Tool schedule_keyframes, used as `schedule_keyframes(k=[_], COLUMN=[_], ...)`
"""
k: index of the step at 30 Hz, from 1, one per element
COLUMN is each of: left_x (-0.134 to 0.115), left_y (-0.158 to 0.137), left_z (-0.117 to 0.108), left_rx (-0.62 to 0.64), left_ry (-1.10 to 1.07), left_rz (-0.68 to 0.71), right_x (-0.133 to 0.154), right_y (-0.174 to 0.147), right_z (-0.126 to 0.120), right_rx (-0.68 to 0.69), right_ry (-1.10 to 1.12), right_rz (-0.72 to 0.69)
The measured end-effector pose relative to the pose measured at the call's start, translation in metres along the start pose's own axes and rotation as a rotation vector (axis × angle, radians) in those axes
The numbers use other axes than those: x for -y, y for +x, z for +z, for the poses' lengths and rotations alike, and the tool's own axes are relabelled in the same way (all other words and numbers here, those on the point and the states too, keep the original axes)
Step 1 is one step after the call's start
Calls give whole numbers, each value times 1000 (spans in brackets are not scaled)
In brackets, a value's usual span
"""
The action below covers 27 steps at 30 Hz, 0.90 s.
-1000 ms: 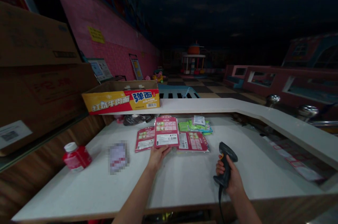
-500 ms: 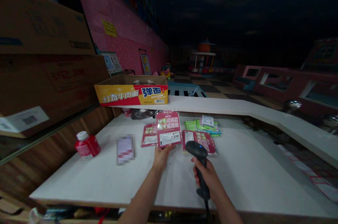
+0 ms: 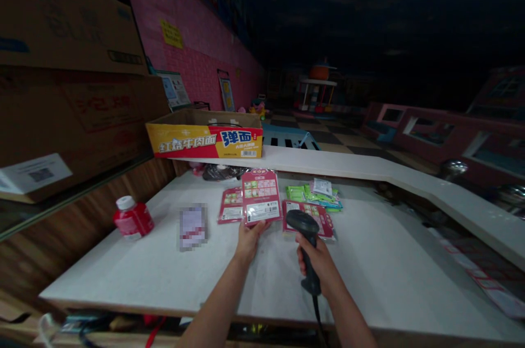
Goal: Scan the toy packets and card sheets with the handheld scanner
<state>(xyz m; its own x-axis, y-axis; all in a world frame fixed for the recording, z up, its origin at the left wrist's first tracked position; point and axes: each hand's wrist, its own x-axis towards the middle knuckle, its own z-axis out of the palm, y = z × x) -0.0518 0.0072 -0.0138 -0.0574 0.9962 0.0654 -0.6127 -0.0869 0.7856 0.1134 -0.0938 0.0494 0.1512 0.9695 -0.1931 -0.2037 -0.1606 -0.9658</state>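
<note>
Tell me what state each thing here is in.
Red bottle: capped.
Yellow-red box: open on top.
Cardboard boxes: stacked.
Green packets: piled.
Front pink packet: held by the left hand.
Other pink packets: not held.
Scanner: held in the right hand, cord attached.
Pixelated item: too obscured to tell.

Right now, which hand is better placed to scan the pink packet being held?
Probably the right hand: it grips the dark scanner, with its head near the pink packet. The left hand is busy holding that packet's lower edge.

1 bottle [image 3: 133, 220] left on counter [image 3: 164, 277] | scanner [image 3: 304, 222] right of packet [image 3: 261, 196] | sachets [image 3: 315, 195] behind scanner | box [image 3: 205, 141] on ledge [image 3: 328, 161]
</note>
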Motion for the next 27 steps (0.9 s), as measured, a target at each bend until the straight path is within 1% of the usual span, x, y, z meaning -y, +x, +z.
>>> schedule_keyframes(k=[3, 7, 12, 16, 19, 21, 25, 27], left_x=[1, 1, 2, 1, -8, -16, -31, -36], left_y=[1, 3, 3, 6, 13, 19, 26, 25], left_z=[-2, -4, -3, -10, -18, -22, -24, -27], left_rx=[-32, -68, -133, -202, -278, -320, -408, -451], left_ry=[9, -14, -49, -64, -57, -40, 38, 126], left_rz=[0, 17, 65, 139, 175, 161, 112, 79], right_x=[-8, -20, -28, -37, -46, -49, -47, -45], right_y=[-1, -1, -1, -1, -1, -1, -3, -5], right_z=[-13, -49, -102, -129, -138, -140, -139, -138], right_rx=[-37, -72, 8, 11, 28, 44, 44, 33], right_ry=[75, 297, 653, 903, 1044, 1109, 1138, 1143], right_rz=[21, 40, 68, 80, 46, 12, 15, 30])
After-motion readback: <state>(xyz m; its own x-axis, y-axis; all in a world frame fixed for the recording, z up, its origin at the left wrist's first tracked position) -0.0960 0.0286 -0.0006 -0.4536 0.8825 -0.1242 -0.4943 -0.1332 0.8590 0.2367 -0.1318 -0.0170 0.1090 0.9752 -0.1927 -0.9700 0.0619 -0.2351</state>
